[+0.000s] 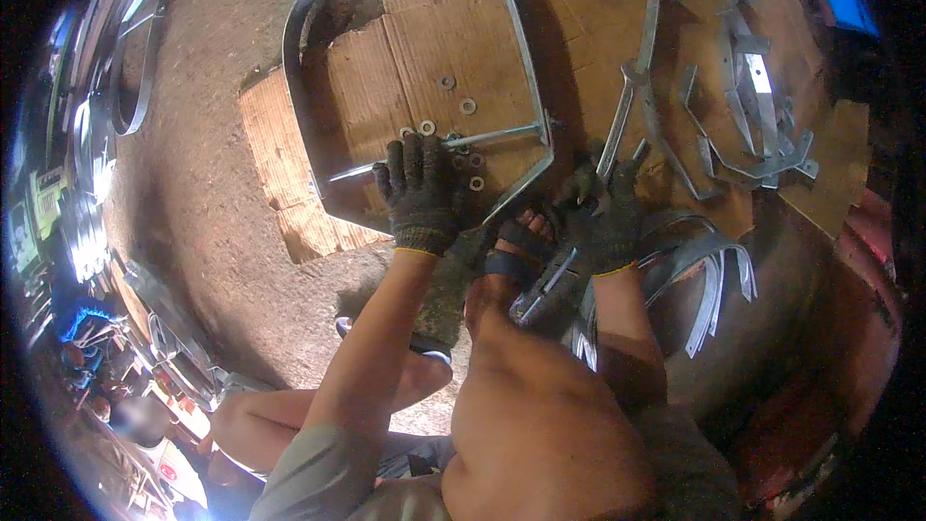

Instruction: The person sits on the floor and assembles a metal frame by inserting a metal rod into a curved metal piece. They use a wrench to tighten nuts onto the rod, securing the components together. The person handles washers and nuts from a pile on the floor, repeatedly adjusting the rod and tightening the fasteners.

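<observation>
My left hand [422, 195], in a dark knitted glove, lies palm down over a thin metal rod [497, 135], its fingers stretched across it. This rod spans a large U-shaped band of flat metal [521, 43]. Several washers or nuts lie around the fingertips, among them a washer [468, 106] above the rod. My right hand [606, 217], gloved alike, is low beside my foot, fingers apart and partly in shadow. One end of a bent metal strip [617, 125] reaches its fingers; whether they touch is unclear.
Flat cardboard [453, 29] lies under the band. Bent metal brackets [762, 125] are heaped at the right, and curved metal strips [709, 280] lie below them. My sandalled foot [516, 256] stands between my hands. Another person [140, 420] is at the lower left, near more metal parts.
</observation>
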Demonstrator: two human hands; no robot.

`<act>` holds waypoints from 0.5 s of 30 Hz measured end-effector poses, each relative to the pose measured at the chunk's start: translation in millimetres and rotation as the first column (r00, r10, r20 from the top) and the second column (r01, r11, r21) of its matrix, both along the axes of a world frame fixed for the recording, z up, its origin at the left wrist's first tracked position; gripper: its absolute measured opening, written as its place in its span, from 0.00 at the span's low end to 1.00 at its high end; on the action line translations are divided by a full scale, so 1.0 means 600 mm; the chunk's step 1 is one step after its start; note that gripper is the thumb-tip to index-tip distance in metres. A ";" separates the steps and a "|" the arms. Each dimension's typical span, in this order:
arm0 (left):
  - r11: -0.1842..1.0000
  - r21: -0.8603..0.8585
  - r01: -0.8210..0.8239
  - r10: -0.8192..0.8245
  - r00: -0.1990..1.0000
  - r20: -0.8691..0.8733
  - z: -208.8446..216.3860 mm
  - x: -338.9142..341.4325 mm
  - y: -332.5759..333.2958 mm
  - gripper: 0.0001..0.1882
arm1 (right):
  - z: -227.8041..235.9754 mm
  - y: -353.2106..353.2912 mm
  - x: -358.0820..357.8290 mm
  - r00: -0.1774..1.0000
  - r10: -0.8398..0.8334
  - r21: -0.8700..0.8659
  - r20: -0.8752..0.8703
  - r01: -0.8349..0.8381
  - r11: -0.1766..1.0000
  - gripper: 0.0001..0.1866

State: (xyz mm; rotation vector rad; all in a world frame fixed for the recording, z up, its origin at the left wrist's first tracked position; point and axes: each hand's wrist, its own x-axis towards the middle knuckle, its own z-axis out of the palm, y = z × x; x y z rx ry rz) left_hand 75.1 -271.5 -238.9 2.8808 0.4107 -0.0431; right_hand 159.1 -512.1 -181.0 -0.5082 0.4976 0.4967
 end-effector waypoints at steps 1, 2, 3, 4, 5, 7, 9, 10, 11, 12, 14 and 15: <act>1.000 0.002 -0.002 0.002 1.000 0.000 -0.001 0.000 0.001 0.41 | 0.003 0.006 -0.001 0.999 -0.013 -0.042 -0.043 0.011 0.999 0.23; 1.000 0.001 -0.006 0.006 1.000 -0.002 -0.001 -0.001 0.001 0.41 | 0.005 0.009 -0.001 0.996 -0.028 -0.084 -0.086 0.021 0.996 0.24; 1.000 0.001 -0.011 0.011 1.000 -0.004 -0.002 -0.002 0.002 0.41 | -0.001 0.006 -0.002 0.998 -0.015 -0.055 -0.061 0.011 0.998 0.24; 1.000 0.001 -0.015 0.015 1.000 -0.005 -0.004 -0.003 0.003 0.41 | -0.006 0.006 -0.001 0.999 -0.002 -0.025 -0.034 0.001 1.000 0.24; 1.000 0.010 -0.003 0.003 1.000 0.001 -0.009 -0.003 0.005 0.41 | -0.010 0.006 -0.001 1.000 0.011 0.005 -0.007 -0.011 1.000 0.24; 0.999 0.030 0.022 -0.023 1.000 0.009 -0.015 -0.002 0.007 0.39 | -0.005 0.005 -0.005 1.000 -0.003 -0.001 -0.028 0.003 1.000 0.24; 1.000 0.006 0.002 -0.002 1.000 -0.010 -0.013 -0.004 0.006 0.39 | -0.005 0.006 -0.007 1.000 0.004 0.004 -0.016 -0.004 1.000 0.25; 1.000 -0.009 -0.007 0.007 1.000 -0.018 -0.011 -0.004 0.004 0.39 | -0.005 0.003 -0.007 1.000 0.016 0.009 0.009 -0.016 1.000 0.25; 1.000 -0.003 -0.006 0.006 1.000 -0.023 -0.010 -0.003 0.004 0.39 | -0.005 0.001 -0.007 0.999 0.028 0.014 0.034 -0.029 0.999 0.25; 1.000 0.003 -0.005 0.005 1.000 -0.028 -0.009 -0.003 0.004 0.40 | -0.003 -0.001 -0.007 0.999 0.032 0.008 0.042 -0.033 0.999 0.26; 1.000 0.000 -0.006 0.006 1.000 -0.027 -0.005 -0.002 0.005 0.40 | -0.003 -0.002 -0.008 0.998 0.043 0.003 0.056 -0.044 0.999 0.26; 1.000 -0.011 -0.007 0.007 1.000 -0.020 -0.003 -0.002 0.005 0.41 | -0.004 -0.003 -0.008 0.995 0.055 -0.004 0.085 -0.055 0.998 0.26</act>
